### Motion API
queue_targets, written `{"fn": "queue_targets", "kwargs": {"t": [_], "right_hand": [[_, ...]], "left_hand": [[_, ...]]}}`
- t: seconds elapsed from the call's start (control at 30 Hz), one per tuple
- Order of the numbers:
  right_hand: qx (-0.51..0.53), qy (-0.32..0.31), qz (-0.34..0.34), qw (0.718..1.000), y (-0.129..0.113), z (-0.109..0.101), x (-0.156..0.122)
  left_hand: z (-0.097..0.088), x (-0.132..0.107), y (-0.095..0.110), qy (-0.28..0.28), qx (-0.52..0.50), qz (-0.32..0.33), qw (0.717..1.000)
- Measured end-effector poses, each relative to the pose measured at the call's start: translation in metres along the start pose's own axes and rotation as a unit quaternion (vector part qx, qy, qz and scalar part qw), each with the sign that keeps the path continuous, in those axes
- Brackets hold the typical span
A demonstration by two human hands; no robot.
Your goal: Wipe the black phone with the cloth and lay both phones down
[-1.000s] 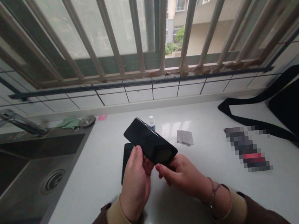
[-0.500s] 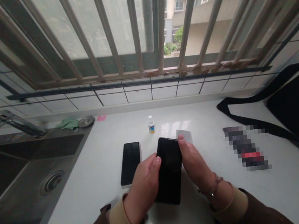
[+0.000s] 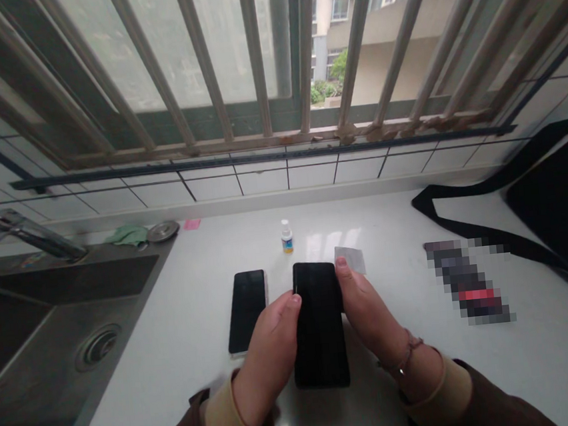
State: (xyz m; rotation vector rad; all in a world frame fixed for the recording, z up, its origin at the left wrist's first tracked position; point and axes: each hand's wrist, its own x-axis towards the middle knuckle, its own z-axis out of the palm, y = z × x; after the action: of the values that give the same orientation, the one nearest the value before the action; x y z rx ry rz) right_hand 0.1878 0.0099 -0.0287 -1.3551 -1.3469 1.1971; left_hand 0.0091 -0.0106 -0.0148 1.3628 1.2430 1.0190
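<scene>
A black phone (image 3: 320, 327) lies lengthwise on or just above the white counter (image 3: 186, 343), screen up. My left hand (image 3: 270, 355) grips its left edge, thumb on the rim. My right hand (image 3: 369, 315) grips the right edge, thumb near the top corner. A second black phone (image 3: 247, 310) rests flat on the counter just left of my left hand. A small white dropper bottle (image 3: 287, 236) stands upright behind the phones. A grey cloth square (image 3: 353, 260) lies just beyond my right thumb.
A steel sink (image 3: 40, 343) with a tap (image 3: 19, 235) fills the left. A green rag (image 3: 128, 236) and a metal strainer (image 3: 162, 231) lie at its back corner. A black bag with straps (image 3: 555, 207) sits at right, a blurred dark item (image 3: 469, 282) beside it. Barred window ahead.
The phone I held raised and slanted has been turned lengthwise and lowered to the counter beside the other phone. Both hands now hold it by its long edges.
</scene>
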Motion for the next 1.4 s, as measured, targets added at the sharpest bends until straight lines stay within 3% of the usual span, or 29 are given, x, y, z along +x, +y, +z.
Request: {"fn": "queue_targets", "kwargs": {"t": [0.1, 0.23, 0.3, 0.37, 0.43, 0.5, 0.63, 0.73, 0.9, 1.03, 1.2, 1.3, 1.4], "right_hand": [[-0.034, -0.023, -0.011, 0.999, 0.0, 0.002, 0.002], [-0.094, -0.008, -0.01, 0.995, 0.005, 0.001, 0.005], [-0.133, 0.01, -0.008, 0.991, 0.008, -0.001, 0.008], [-0.203, 0.031, -0.014, 0.979, 0.012, -0.003, 0.011], [-0.271, 0.045, -0.022, 0.961, 0.016, -0.004, 0.014], [-0.306, 0.047, -0.026, 0.95, 0.019, -0.004, 0.017], [-0.337, 0.04, -0.025, 0.94, 0.022, -0.004, 0.018], [-0.359, 0.035, -0.025, 0.932, 0.022, -0.003, 0.018], [-0.416, 0.036, -0.013, 0.909, 0.022, -0.001, 0.015], [-0.484, 0.028, -0.004, 0.875, 0.021, 0.001, 0.012], [-0.504, 0.026, 0.0, 0.863, 0.013, 0.0, 0.009], [-0.462, 0.048, -0.032, 0.885, 0.004, -0.002, 0.006], [-0.304, 0.001, -0.098, 0.948, -0.002, -0.001, 0.002]], "left_hand": [[-0.002, 0.003, -0.002, 0.019, 0.013, -0.009, 1.0], [-0.009, 0.002, 0.001, 0.038, 0.162, 0.027, 0.986], [-0.013, 0.002, 0.004, 0.102, 0.275, 0.094, 0.951], [-0.017, 0.002, 0.005, 0.17, 0.402, 0.121, 0.892], [-0.02, 0.003, 0.005, 0.199, 0.514, 0.079, 0.83], [-0.021, 0.004, 0.005, 0.196, 0.584, 0.017, 0.787], [-0.023, 0.004, 0.004, 0.148, 0.633, -0.064, 0.757], [-0.025, 0.005, 0.001, 0.125, 0.644, -0.075, 0.751], [-0.029, 0.008, -0.005, 0.116, 0.65, -0.037, 0.751], [-0.027, 0.01, -0.008, 0.12, 0.593, 0.014, 0.796], [-0.024, 0.009, -0.007, 0.119, 0.459, 0.11, 0.874], [-0.022, 0.006, -0.005, 0.12, 0.41, 0.175, 0.887], [-0.017, 0.003, -0.004, 0.107, 0.386, 0.228, 0.887]]}}
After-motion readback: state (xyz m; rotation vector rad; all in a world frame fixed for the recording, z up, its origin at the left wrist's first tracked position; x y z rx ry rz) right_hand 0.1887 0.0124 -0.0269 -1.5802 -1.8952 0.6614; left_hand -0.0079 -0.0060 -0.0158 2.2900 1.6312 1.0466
